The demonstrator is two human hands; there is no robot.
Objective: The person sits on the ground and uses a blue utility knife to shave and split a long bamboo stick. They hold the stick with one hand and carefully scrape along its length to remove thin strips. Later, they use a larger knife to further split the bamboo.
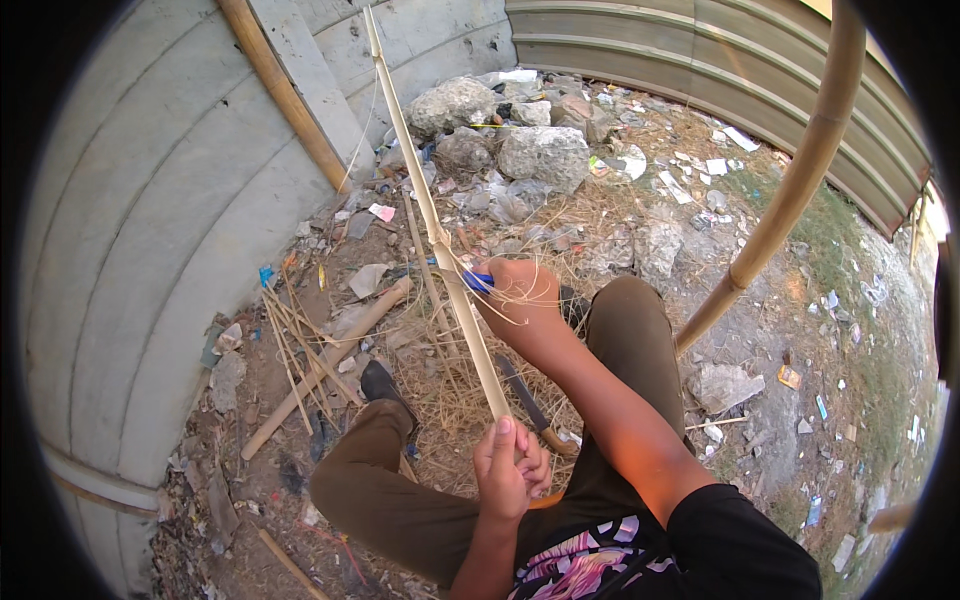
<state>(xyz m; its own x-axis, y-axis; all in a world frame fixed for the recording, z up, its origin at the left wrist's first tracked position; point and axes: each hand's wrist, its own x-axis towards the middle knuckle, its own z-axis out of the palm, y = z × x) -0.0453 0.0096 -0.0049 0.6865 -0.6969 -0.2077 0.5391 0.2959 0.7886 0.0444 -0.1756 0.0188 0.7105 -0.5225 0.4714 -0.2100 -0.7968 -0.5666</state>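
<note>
A long pale bamboo strip runs from my lap up toward the concrete wall. My left hand is closed around its near end, close to my chest. My right hand is stretched forward and grips a blue-handled tool pressed against the strip about halfway along. Thin shaved fibres curl off the strip around that hand. I sit on the ground with knees bent, in brown trousers. A large knife lies on the ground between my legs.
A thick bamboo pole arcs over at the right. Another leans on the curved concrete wall at the left. Bamboo sticks and shavings lie left of my leg. Rocks and litter lie ahead, before a corrugated metal fence.
</note>
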